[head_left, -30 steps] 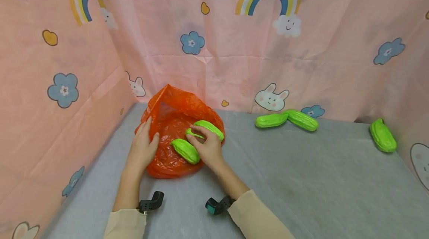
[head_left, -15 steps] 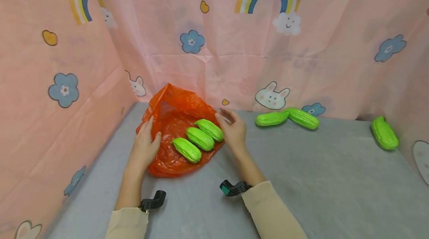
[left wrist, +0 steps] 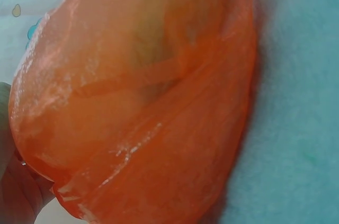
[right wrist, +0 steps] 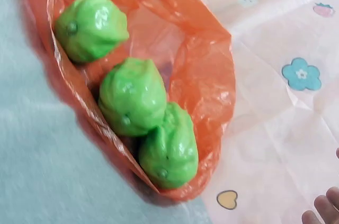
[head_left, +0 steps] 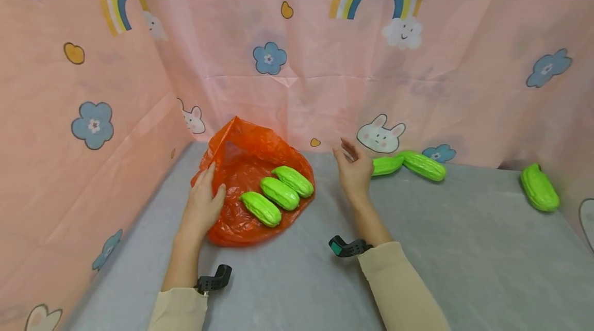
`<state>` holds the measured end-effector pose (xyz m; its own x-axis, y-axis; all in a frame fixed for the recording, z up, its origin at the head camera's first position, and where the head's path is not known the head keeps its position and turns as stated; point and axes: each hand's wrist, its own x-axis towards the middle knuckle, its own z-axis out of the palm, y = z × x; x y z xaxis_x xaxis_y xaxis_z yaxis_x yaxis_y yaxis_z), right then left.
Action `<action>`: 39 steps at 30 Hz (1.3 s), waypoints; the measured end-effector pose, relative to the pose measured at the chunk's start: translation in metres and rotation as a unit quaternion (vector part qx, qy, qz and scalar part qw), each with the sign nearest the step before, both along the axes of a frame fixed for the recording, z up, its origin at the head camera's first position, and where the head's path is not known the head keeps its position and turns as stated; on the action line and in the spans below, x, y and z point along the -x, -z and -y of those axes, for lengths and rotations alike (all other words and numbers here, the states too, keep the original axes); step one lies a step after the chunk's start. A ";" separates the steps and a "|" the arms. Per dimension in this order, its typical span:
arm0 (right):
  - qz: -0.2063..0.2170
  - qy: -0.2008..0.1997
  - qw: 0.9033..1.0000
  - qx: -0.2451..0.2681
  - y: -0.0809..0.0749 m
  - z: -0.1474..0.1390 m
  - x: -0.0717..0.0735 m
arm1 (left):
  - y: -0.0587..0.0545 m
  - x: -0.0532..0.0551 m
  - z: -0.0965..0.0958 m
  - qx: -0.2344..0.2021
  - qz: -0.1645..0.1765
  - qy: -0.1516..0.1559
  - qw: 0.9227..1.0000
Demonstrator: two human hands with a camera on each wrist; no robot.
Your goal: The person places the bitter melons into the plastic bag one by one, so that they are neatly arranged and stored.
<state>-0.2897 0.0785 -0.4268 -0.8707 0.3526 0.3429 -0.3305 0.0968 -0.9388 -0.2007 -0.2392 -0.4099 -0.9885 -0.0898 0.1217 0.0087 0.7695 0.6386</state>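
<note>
An orange-red plastic bag (head_left: 241, 168) stands with its mouth toward me, and three bright green ridged gourds (head_left: 280, 193) lie inside it. My left hand (head_left: 201, 207) rests at the bag's left rim, fingers fairly straight and thumb spread apart. Part of that hand is hidden by the bag film (left wrist: 132, 128) in the left wrist view. Right of the bag, my right hand (head_left: 356, 174) is in the air with loosely bent fingers and holds nothing. It covers one end of a green gourd (head_left: 387, 166); a second gourd (head_left: 424, 166) touches that one.
Another green gourd (head_left: 540, 188) lies at the far right, near the side wall. Grey cloth (head_left: 441, 259) covers the table. Pink printed curtains (head_left: 306, 104) stand at the back and sides, and the bag is close to the back one.
My right hand has let go of a gourd inside the bag, come out, and moved right toward the pair of gourds outside. The left hand has stayed at the bag's rim.
</note>
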 end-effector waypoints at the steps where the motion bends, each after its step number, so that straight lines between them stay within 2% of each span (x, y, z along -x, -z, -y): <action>1: -0.006 0.002 1.000 -0.004 0.000 -0.003 0.001 | 0.000 0.000 0.000 0.001 0.002 0.000 1.000; 6: -0.015 0.031 0.999 -0.027 0.001 -0.021 0.002 | 0.002 0.001 -0.001 0.005 0.010 0.002 1.000; 13: 0.006 0.059 0.998 -0.014 0.018 -0.048 0.006 | 0.003 0.000 -0.001 0.004 0.017 0.003 1.000; 16: 0.005 0.083 0.996 -0.019 0.023 -0.058 0.008 | 0.003 -0.001 -0.003 0.006 0.018 0.007 1.000; 23: 0.005 0.145 0.989 -0.019 0.036 -0.073 0.012 | 0.002 0.001 -0.005 0.005 0.010 0.008 1.000; 30: -0.006 0.213 0.977 0.004 0.048 -0.083 0.015 | 0.000 0.003 -0.005 0.006 0.006 0.009 1.000; 34: -0.004 0.222 0.975 0.006 0.052 -0.087 0.016 | -0.001 0.002 -0.005 0.005 0.010 0.009 1.000; 39: 0.020 0.215 0.976 0.002 0.054 -0.089 0.018 | -0.003 0.000 -0.004 0.003 0.018 0.003 1.000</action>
